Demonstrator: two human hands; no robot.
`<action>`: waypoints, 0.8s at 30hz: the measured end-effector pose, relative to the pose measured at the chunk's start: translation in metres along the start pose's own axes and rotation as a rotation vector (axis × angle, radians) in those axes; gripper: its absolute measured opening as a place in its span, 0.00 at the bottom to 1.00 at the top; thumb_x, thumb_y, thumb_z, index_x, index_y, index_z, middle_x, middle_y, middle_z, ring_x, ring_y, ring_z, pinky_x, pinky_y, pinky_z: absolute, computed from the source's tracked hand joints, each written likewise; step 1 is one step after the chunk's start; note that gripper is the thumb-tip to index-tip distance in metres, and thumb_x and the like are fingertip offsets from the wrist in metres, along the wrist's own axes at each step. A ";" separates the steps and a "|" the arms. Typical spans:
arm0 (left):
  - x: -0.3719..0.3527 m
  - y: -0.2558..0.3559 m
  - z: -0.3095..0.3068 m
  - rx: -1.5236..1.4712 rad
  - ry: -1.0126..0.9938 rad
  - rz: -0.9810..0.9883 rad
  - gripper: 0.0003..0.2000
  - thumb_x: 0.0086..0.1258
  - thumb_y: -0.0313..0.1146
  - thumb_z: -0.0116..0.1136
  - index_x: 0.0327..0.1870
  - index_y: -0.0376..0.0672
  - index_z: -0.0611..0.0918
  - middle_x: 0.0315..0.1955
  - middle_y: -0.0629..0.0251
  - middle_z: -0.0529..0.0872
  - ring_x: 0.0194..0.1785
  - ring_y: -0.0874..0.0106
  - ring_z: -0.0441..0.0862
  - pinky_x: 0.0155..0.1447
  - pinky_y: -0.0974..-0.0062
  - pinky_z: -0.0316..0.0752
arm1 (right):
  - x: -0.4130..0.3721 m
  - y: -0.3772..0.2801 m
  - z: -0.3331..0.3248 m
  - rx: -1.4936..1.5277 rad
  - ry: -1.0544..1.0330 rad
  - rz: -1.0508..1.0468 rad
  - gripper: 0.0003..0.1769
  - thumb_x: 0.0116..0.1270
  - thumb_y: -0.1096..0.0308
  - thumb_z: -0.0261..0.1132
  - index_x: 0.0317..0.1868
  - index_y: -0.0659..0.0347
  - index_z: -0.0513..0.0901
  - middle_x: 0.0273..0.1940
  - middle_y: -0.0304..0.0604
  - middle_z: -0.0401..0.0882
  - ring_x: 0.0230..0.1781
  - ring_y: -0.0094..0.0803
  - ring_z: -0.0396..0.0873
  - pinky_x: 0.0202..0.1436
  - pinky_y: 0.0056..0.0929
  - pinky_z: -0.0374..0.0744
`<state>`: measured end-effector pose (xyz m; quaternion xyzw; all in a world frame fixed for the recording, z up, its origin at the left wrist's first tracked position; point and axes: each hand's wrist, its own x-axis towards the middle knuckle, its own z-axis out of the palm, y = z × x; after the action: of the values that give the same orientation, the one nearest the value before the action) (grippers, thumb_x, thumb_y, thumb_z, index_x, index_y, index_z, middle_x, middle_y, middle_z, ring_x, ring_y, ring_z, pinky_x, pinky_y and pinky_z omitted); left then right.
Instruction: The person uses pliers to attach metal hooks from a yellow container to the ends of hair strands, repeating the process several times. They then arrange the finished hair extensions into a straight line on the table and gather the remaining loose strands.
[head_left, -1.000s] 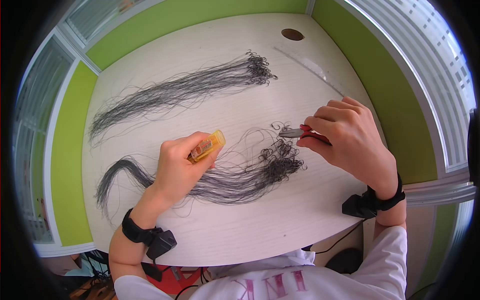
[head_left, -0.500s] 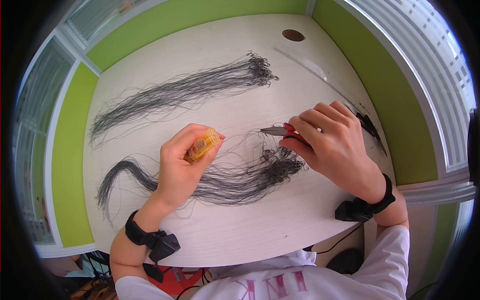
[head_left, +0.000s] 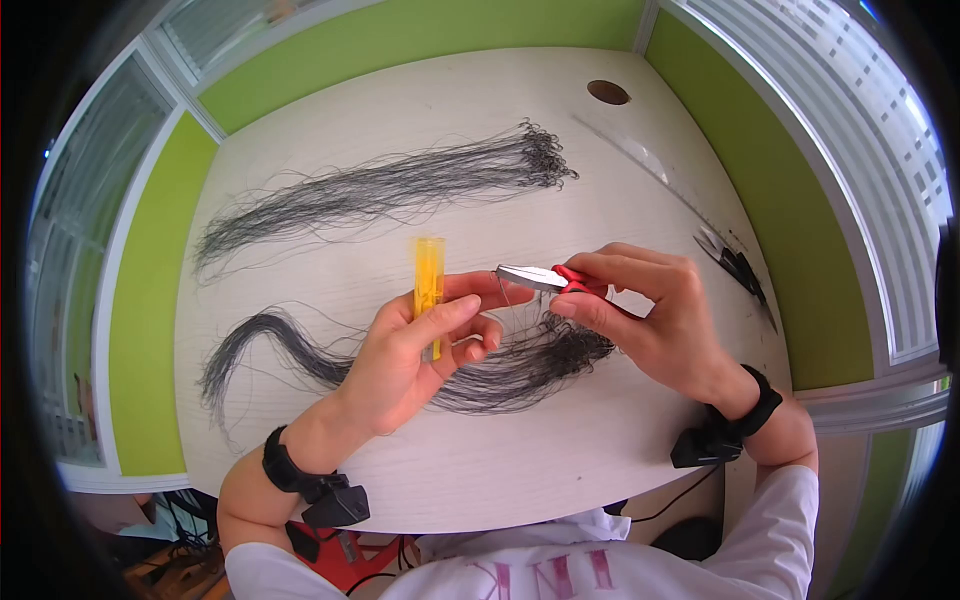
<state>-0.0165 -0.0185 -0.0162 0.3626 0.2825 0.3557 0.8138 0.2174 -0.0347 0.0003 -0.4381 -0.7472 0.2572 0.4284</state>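
Note:
My left hand (head_left: 400,355) holds a clear yellow tube (head_left: 429,285) upright against the palm, with its fingertips stretched toward the pliers. In my right hand (head_left: 655,315) are red-handled needle-nose pliers (head_left: 532,277), their jaws pointing left at the left fingertips. A thin dark strand hangs at the jaw tip; whether the jaws grip it is too small to tell. Below both hands lies a bundle of dark thin strands (head_left: 480,388) with curled ends at the right. A second bundle of strands (head_left: 390,185), its curled ends also at the right, lies farther back.
Scissors (head_left: 738,268) with black handles lie at the right edge of the white table (head_left: 480,470). A transparent ruler (head_left: 640,160) lies behind them near the round table hole (head_left: 608,92). Green partitions (head_left: 780,190) enclose the table's back and sides.
The yellow tube has turned from tilted to upright in my left hand, whose fingers now reach right toward the pliers. The pliers' tip has moved slightly left, meeting those fingers.

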 end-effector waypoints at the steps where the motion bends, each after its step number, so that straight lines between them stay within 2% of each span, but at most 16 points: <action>1: -0.001 0.001 0.004 0.000 0.003 0.004 0.15 0.77 0.32 0.50 0.59 0.36 0.76 0.56 0.55 0.80 0.41 0.78 0.76 0.43 0.84 0.72 | 0.000 0.000 0.001 0.001 -0.003 -0.004 0.15 0.60 0.65 0.74 0.39 0.70 0.85 0.28 0.47 0.81 0.25 0.31 0.78 0.28 0.27 0.75; 3: -0.005 0.003 0.016 -0.046 0.036 -0.089 0.15 0.75 0.31 0.53 0.58 0.33 0.74 0.51 0.54 0.80 0.36 0.76 0.72 0.37 0.84 0.68 | -0.001 0.001 0.002 -0.001 0.001 0.013 0.15 0.60 0.65 0.74 0.39 0.70 0.85 0.28 0.47 0.81 0.25 0.30 0.77 0.29 0.27 0.74; 4: -0.005 0.002 0.014 -0.047 0.038 -0.088 0.15 0.75 0.31 0.53 0.58 0.33 0.74 0.51 0.54 0.80 0.36 0.76 0.72 0.37 0.84 0.68 | -0.001 0.001 0.003 0.000 -0.002 0.013 0.15 0.60 0.65 0.74 0.39 0.70 0.85 0.28 0.47 0.81 0.25 0.30 0.77 0.29 0.27 0.74; 6: -0.004 -0.001 0.010 -0.048 0.018 -0.059 0.13 0.74 0.31 0.55 0.54 0.34 0.75 0.44 0.58 0.80 0.35 0.77 0.71 0.36 0.85 0.67 | -0.002 0.002 0.004 0.007 -0.010 -0.002 0.16 0.59 0.65 0.74 0.39 0.70 0.85 0.28 0.47 0.81 0.25 0.30 0.76 0.29 0.28 0.74; 7: -0.004 -0.002 0.009 -0.049 0.018 -0.058 0.13 0.74 0.31 0.55 0.54 0.34 0.75 0.44 0.58 0.80 0.35 0.77 0.71 0.36 0.85 0.67 | -0.002 0.002 0.005 0.007 -0.010 -0.003 0.16 0.59 0.65 0.74 0.39 0.70 0.85 0.28 0.47 0.81 0.25 0.30 0.76 0.29 0.28 0.74; 9: -0.004 -0.004 0.006 -0.050 0.080 -0.034 0.09 0.73 0.29 0.57 0.48 0.35 0.75 0.38 0.63 0.77 0.35 0.77 0.72 0.35 0.85 0.67 | -0.003 0.003 0.006 0.000 -0.002 -0.012 0.16 0.59 0.65 0.75 0.39 0.70 0.85 0.28 0.47 0.81 0.25 0.30 0.76 0.29 0.28 0.74; 13: -0.003 -0.005 0.000 -0.104 0.057 0.003 0.09 0.71 0.28 0.61 0.47 0.35 0.79 0.32 0.66 0.80 0.36 0.79 0.76 0.39 0.84 0.71 | -0.002 0.002 0.005 -0.006 -0.012 -0.023 0.15 0.59 0.66 0.75 0.39 0.70 0.85 0.27 0.47 0.81 0.26 0.30 0.76 0.29 0.27 0.74; 15: -0.001 -0.003 0.003 0.070 0.242 0.108 0.05 0.70 0.27 0.60 0.40 0.35 0.78 0.33 0.65 0.79 0.34 0.78 0.74 0.36 0.84 0.68 | 0.000 0.005 0.002 -0.007 0.014 -0.023 0.16 0.59 0.65 0.75 0.39 0.70 0.84 0.27 0.47 0.80 0.26 0.30 0.76 0.30 0.29 0.75; 16: -0.001 -0.004 0.001 0.071 0.250 0.109 0.05 0.70 0.27 0.60 0.40 0.35 0.78 0.33 0.65 0.79 0.34 0.78 0.74 0.36 0.84 0.68 | 0.001 0.005 0.000 0.000 0.010 -0.025 0.16 0.59 0.65 0.75 0.39 0.70 0.84 0.27 0.47 0.80 0.26 0.30 0.76 0.30 0.29 0.75; 18: 0.000 -0.007 -0.005 0.307 0.315 0.255 0.04 0.68 0.24 0.62 0.38 0.35 0.80 0.32 0.65 0.80 0.33 0.79 0.76 0.35 0.84 0.69 | 0.003 0.002 -0.003 -0.032 -0.003 0.182 0.20 0.56 0.62 0.77 0.40 0.70 0.84 0.28 0.46 0.80 0.26 0.30 0.77 0.30 0.28 0.74; 19: -0.001 -0.006 -0.005 0.311 0.315 0.252 0.04 0.68 0.24 0.62 0.38 0.35 0.80 0.32 0.65 0.80 0.33 0.79 0.76 0.35 0.84 0.69 | 0.004 0.001 -0.003 -0.028 0.000 0.183 0.20 0.56 0.62 0.77 0.40 0.70 0.84 0.28 0.46 0.80 0.26 0.30 0.77 0.30 0.28 0.74; 21: -0.003 -0.007 -0.004 0.633 0.334 0.373 0.04 0.65 0.23 0.66 0.37 0.34 0.83 0.31 0.68 0.84 0.32 0.83 0.79 0.37 0.85 0.74 | 0.002 0.001 -0.004 -0.112 -0.011 0.014 0.20 0.54 0.61 0.78 0.40 0.67 0.83 0.28 0.43 0.79 0.27 0.32 0.77 0.31 0.29 0.72; 22: -0.003 -0.009 -0.003 0.633 0.331 0.369 0.04 0.65 0.23 0.66 0.37 0.34 0.83 0.31 0.68 0.84 0.32 0.83 0.79 0.37 0.85 0.74 | 0.001 0.003 -0.004 -0.113 -0.009 0.018 0.20 0.54 0.61 0.78 0.40 0.67 0.83 0.28 0.43 0.79 0.27 0.32 0.77 0.31 0.29 0.72; 24: -0.002 -0.011 -0.003 0.820 0.322 0.510 0.02 0.64 0.21 0.65 0.35 0.34 0.84 0.30 0.69 0.84 0.31 0.84 0.79 0.36 0.86 0.74 | 0.000 0.008 0.000 -0.326 0.003 -0.239 0.18 0.50 0.66 0.77 0.39 0.62 0.81 0.29 0.39 0.77 0.28 0.33 0.76 0.33 0.30 0.71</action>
<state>-0.0162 -0.0244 -0.0266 0.6501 0.4233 0.4542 0.4380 0.2207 -0.0310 -0.0063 -0.4105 -0.8250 0.0795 0.3802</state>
